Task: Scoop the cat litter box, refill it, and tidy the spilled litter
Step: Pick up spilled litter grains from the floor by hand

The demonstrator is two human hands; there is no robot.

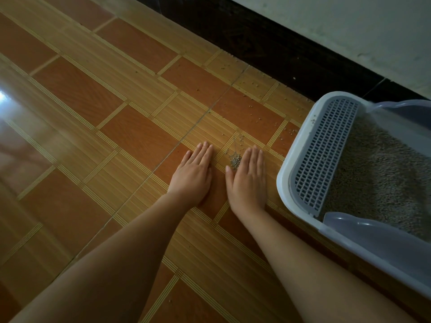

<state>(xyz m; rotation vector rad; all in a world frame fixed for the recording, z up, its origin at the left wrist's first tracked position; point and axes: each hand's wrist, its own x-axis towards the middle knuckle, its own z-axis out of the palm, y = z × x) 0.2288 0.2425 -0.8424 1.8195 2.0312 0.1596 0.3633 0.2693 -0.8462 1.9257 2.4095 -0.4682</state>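
both hands lay palm down on the tiled floor, side by side and a little apart. the left hand was flat, fingers straight and close together, its grip wide and holding nothing. the right hand was flat too, fingers straight, thumb stretched toward the left hand, its grip just as wide and empty. a small heap of spilled litter sat on the floor between the two hands, right against the inner edge of the right hand's forefinger and apart from the left hand. a thin trail of grains ran from the heap away from the person.

more loose grains were scattered over the tiles farther out, thickest near the far corner of the litter box and along the black skirting under the pale wall.

the litter box stood on the floor just to the right of the right hand, near it but not touching. it was white with rounded corners. a grey slotted grate lined the end nearest the hands, and a few grains lay on the rim there. behind the grate the box was filled with grey-brown litter. a translucent bluish guard rose at its near corner, and another showed at the far corner. bare forearms reached in from the bottom edge.
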